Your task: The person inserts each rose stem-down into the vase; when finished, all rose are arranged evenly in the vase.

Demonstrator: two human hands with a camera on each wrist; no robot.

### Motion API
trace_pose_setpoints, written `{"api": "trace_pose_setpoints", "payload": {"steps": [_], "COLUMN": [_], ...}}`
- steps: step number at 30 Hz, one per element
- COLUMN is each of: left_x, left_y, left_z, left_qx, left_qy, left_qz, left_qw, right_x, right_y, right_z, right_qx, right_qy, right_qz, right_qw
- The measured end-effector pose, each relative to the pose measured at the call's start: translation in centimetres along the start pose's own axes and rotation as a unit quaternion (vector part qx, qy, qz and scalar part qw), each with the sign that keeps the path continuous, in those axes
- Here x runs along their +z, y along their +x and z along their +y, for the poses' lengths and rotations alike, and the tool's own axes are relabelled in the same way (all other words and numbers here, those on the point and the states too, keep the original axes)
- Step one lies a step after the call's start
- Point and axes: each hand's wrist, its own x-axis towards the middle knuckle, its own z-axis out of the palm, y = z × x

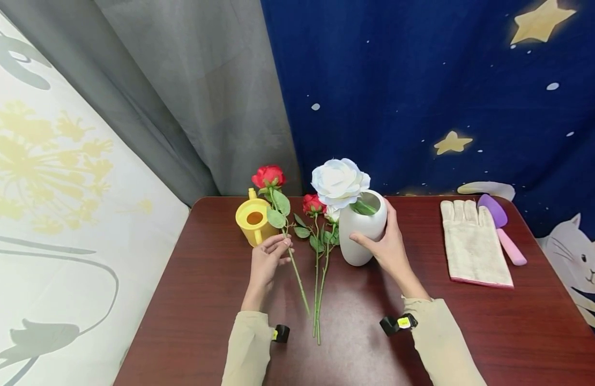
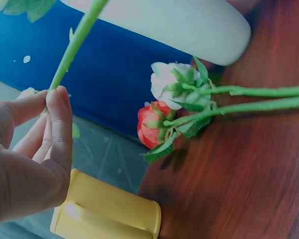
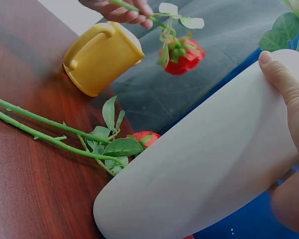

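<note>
My left hand (image 1: 280,245) pinches the green stem (image 2: 74,47) of a red rose (image 1: 268,176) and holds it tilted above the table, its bloom (image 3: 185,53) over the yellow watering can (image 1: 253,220). My right hand (image 1: 374,233) grips the white vase (image 1: 360,236), thumb (image 3: 284,79) on the near side and fingers round the far side. A large white rose (image 1: 339,182) stands in the vase. Two more flowers lie flat between my hands: a red rose (image 1: 313,204) and a small white bud (image 2: 169,84), stems (image 1: 318,300) pointing toward me.
A cream work glove (image 1: 473,244) lies at the right of the dark red table (image 1: 191,300), with a purple and pink trowel (image 1: 501,229) beside it. Grey and blue star-print curtains hang behind the table. The yellow can (image 3: 102,55) stands near the back edge.
</note>
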Motion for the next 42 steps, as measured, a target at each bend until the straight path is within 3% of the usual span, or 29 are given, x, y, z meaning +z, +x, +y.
{"api": "trace_pose_setpoints", "payload": {"steps": [6,11,20,23,28,30,34,39,42], "left_x": [0.1,0.2,0.5,0.3,0.4,0.5,0.6,0.5,0.5], "left_y": [-0.1,-0.2,-0.5,-0.6,-0.7,-0.7,-0.8,-0.8,-0.8], "left_z": [0.5,0.7,1.3,1.3,1.6,1.8,2.1,2.4,2.5], "left_qx": [0.007,0.034,0.059,0.064,0.069,0.073,0.083,0.097,0.099], "left_qy": [-0.055,-0.069,-0.055,-0.048,-0.053,-0.061,-0.085,-0.125,-0.137], "left_qz": [0.031,0.058,0.057,0.057,0.075,0.085,0.104,0.120,0.124], "left_qw": [0.9980,0.9954,0.9951,0.9952,0.9934,0.9919,0.9874,0.9802,0.9779], "right_x": [0.1,0.2,1.5,2.1,3.3,3.5,3.0,1.4,0.6], "right_y": [0.0,0.3,0.2,0.3,0.5,0.4,0.2,-0.1,-0.1], "right_z": [0.3,2.4,3.6,3.5,3.6,3.7,3.5,2.9,2.5], "right_qx": [-0.007,0.000,-0.005,-0.005,-0.019,-0.023,-0.016,-0.003,0.009], "right_qy": [0.001,-0.008,-0.076,-0.108,-0.185,-0.198,-0.177,-0.140,-0.123], "right_qz": [0.001,0.011,0.106,0.142,0.228,0.241,0.207,0.117,0.078], "right_qw": [1.000,1.000,0.991,0.984,0.956,0.950,0.962,0.983,0.989]}}
